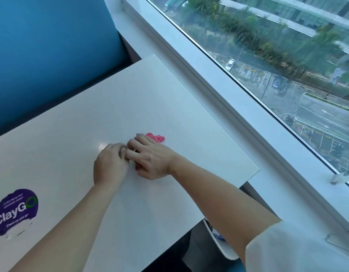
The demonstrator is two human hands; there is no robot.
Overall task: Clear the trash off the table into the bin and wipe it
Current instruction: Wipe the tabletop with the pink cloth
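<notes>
- One pink cloth (156,138) is seen on the table (130,95), around its middle and nearer the window-side edge; most of it is covered.
- Two hands are counted, and the cloth is grasped under the bent fingers of the right hand (150,160).
- The left hand (109,163) is held against the right one's fingers, its own fingers curled; whether anything is gripped cannot be told.
- One purple sticker (15,212) is stuck by the near left corner.
- One crumpled pale scrap (339,178) is spotted on the window ledge (287,173), well apart from the table.
- A blue seat back (52,55) is seen past the far edge.
</notes>
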